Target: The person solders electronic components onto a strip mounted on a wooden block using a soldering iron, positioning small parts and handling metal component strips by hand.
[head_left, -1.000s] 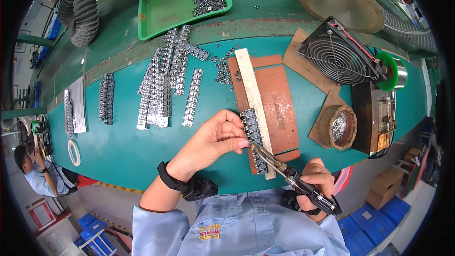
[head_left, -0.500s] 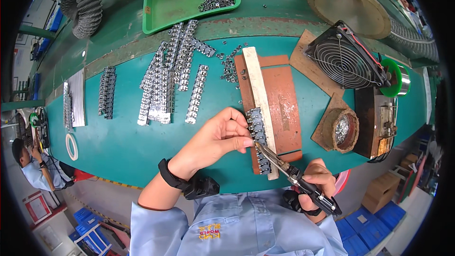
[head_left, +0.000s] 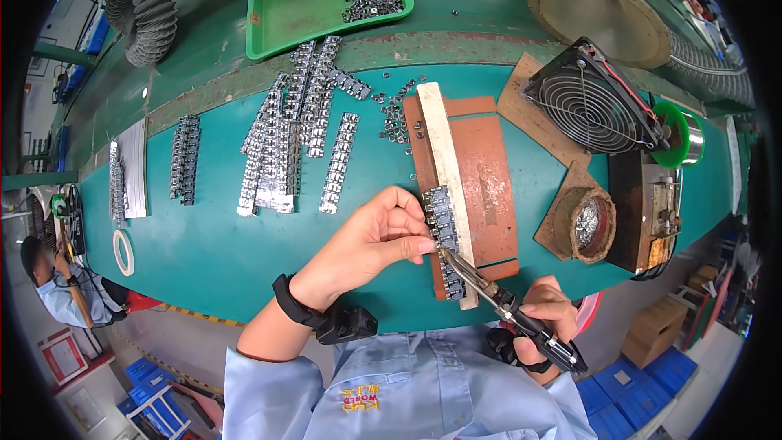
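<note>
Circuit strip [head_left: 441, 213], left fingers [head_left: 406, 248] at edge, hold unclear, right fingers [head_left: 552, 307] gripping soldering iron [head_left: 509, 310], lettered shirt [head_left: 401, 391]

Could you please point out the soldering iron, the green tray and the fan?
Soldering iron [head_left: 489, 287], head view: on the metal barrel, near the handle.
Green tray [head_left: 301, 12], head view: on its bare floor.
Fan [head_left: 585, 110], head view: on its round wire guard.

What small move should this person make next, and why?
Probably ease the soldering iron, held in the right hand, slightly away from the circuit-board strip before the left hand shifts: the hot-tool end sits at the strip, right beside that hand's thumb, so moving first might risk a touch.
</note>
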A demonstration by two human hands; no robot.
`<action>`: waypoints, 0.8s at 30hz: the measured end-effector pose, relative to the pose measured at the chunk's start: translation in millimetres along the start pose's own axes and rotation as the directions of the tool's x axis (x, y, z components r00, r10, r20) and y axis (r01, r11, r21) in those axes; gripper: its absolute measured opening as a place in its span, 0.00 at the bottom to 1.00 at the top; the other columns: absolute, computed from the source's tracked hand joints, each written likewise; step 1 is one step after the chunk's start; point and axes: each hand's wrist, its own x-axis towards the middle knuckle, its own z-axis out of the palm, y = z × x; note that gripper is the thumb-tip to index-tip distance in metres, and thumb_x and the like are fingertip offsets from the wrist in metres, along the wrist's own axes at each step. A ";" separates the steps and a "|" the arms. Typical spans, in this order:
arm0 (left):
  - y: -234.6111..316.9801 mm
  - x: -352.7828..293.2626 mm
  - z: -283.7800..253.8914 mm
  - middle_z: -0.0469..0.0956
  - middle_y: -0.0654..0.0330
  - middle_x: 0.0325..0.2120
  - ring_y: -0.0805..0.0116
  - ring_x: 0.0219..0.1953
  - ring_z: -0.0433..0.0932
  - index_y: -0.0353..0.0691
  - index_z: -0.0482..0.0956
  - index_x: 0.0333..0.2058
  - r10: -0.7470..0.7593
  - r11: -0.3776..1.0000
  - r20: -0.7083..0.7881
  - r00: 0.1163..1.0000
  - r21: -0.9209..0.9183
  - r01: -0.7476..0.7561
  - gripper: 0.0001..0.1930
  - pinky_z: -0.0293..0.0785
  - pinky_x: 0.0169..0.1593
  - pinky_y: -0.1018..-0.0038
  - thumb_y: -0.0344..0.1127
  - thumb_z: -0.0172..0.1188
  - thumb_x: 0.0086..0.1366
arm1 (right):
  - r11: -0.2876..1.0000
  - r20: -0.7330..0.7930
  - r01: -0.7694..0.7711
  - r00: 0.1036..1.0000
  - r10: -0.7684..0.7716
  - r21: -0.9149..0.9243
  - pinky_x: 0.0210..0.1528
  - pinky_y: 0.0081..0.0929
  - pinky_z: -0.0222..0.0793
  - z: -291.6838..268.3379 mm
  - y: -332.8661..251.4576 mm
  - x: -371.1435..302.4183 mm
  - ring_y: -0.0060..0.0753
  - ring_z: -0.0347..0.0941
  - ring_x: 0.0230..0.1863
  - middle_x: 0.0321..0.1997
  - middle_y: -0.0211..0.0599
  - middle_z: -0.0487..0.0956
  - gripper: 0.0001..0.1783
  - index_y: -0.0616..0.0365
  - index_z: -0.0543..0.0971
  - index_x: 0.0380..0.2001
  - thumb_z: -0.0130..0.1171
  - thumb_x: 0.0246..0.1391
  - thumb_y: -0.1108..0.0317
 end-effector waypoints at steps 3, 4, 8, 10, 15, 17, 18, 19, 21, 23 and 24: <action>1.2 -0.4 1.5 0.74 0.61 0.28 0.76 0.31 0.73 0.39 0.63 0.36 0.001 1.000 -0.006 1.000 0.006 -0.001 0.11 0.71 0.34 0.80 0.24 0.56 0.57 | 1.000 0.003 0.011 1.000 -0.011 -0.010 0.24 0.26 0.60 -0.7 -1.6 1.0 0.29 0.65 0.14 0.15 0.34 0.73 0.18 0.61 0.72 0.29 0.63 0.38 0.60; 1.4 -1.0 1.9 0.74 0.61 0.28 0.76 0.31 0.73 0.39 0.63 0.36 0.001 1.000 -0.008 1.000 0.011 -0.001 0.11 0.71 0.34 0.80 0.24 0.56 0.57 | 0.999 0.019 0.031 0.999 -0.030 -0.029 0.24 0.26 0.60 -1.5 -2.0 1.5 0.29 0.66 0.15 0.16 0.34 0.73 0.18 0.61 0.72 0.29 0.63 0.38 0.60; 1.7 -1.0 1.9 0.74 0.61 0.28 0.77 0.32 0.73 0.39 0.63 0.35 0.000 1.000 -0.007 1.000 0.021 0.000 0.11 0.71 0.34 0.80 0.24 0.55 0.57 | 0.995 0.054 0.074 0.996 -0.070 -0.065 0.25 0.27 0.61 -2.5 -2.5 2.8 0.30 0.66 0.15 0.16 0.34 0.73 0.19 0.61 0.73 0.29 0.64 0.37 0.60; 2.2 -0.5 1.9 0.74 0.61 0.28 0.77 0.32 0.73 0.39 0.63 0.35 0.002 1.000 -0.002 1.000 0.023 -0.001 0.11 0.71 0.34 0.80 0.24 0.55 0.57 | 0.995 0.056 0.082 0.995 -0.079 -0.065 0.26 0.27 0.61 -2.5 -2.6 3.6 0.30 0.66 0.15 0.16 0.34 0.74 0.19 0.61 0.73 0.29 0.65 0.37 0.59; 1.1 -2.2 0.8 0.74 0.61 0.28 0.77 0.32 0.73 0.39 0.63 0.35 0.005 1.000 -0.006 1.000 0.024 -0.005 0.11 0.71 0.35 0.79 0.23 0.55 0.57 | 0.997 0.057 0.068 0.996 -0.066 -0.045 0.26 0.27 0.60 -1.1 -0.4 -2.3 0.31 0.66 0.17 0.18 0.36 0.73 0.20 0.61 0.72 0.31 0.64 0.39 0.58; 2.4 -1.4 3.1 0.74 0.61 0.28 0.77 0.32 0.73 0.39 0.63 0.35 0.002 1.000 -0.002 1.000 0.021 -0.002 0.10 0.71 0.35 0.80 0.23 0.55 0.57 | 0.999 -0.130 0.001 0.991 -0.007 -0.047 0.31 0.28 0.59 4.0 6.7 -16.1 0.27 0.63 0.19 0.18 0.34 0.69 0.24 0.60 0.68 0.32 0.60 0.42 0.51; 2.7 -1.5 3.2 0.74 0.61 0.28 0.77 0.32 0.73 0.39 0.63 0.35 0.001 1.000 -0.003 1.000 0.020 -0.001 0.10 0.71 0.35 0.80 0.23 0.55 0.57 | 0.999 -0.221 -0.031 0.975 0.022 -0.041 0.34 0.28 0.58 6.8 9.4 -19.4 0.26 0.61 0.19 0.17 0.32 0.67 0.26 0.59 0.66 0.33 0.59 0.44 0.47; 2.6 -1.7 3.1 0.74 0.61 0.28 0.77 0.32 0.73 0.39 0.63 0.35 0.001 1.000 -0.002 1.000 0.022 -0.001 0.10 0.71 0.35 0.80 0.23 0.55 0.57 | 0.999 -0.223 -0.030 0.975 0.020 -0.041 0.34 0.28 0.58 9.4 10.2 -19.1 0.26 0.61 0.19 0.17 0.32 0.67 0.26 0.59 0.66 0.33 0.59 0.44 0.47; 1.3 -1.8 2.7 0.74 0.61 0.28 0.77 0.32 0.73 0.39 0.63 0.35 0.004 1.000 0.003 1.000 0.016 -0.004 0.10 0.70 0.34 0.80 0.23 0.55 0.57 | 0.992 -0.292 -0.128 0.948 0.127 0.016 0.36 0.28 0.57 15.4 11.4 -16.4 0.24 0.61 0.20 0.18 0.31 0.67 0.28 0.59 0.65 0.34 0.58 0.44 0.46; 1.3 -1.8 2.8 0.74 0.61 0.28 0.77 0.32 0.73 0.39 0.63 0.35 0.004 1.000 0.007 1.000 0.015 -0.004 0.10 0.70 0.34 0.80 0.23 0.55 0.57 | 0.983 -0.326 -0.175 0.928 0.180 0.046 0.38 0.28 0.57 17.7 12.7 -14.8 0.23 0.61 0.21 0.18 0.31 0.67 0.28 0.59 0.65 0.35 0.58 0.44 0.45; 1.7 -2.0 2.7 0.74 0.61 0.29 0.77 0.32 0.73 0.38 0.63 0.35 0.010 1.000 0.008 1.000 0.020 -0.011 0.10 0.70 0.34 0.80 0.23 0.55 0.57 | 0.984 -0.335 -0.170 0.925 0.177 0.053 0.38 0.27 0.57 18.1 13.3 -14.3 0.23 0.61 0.21 0.18 0.31 0.66 0.28 0.59 0.65 0.34 0.58 0.44 0.45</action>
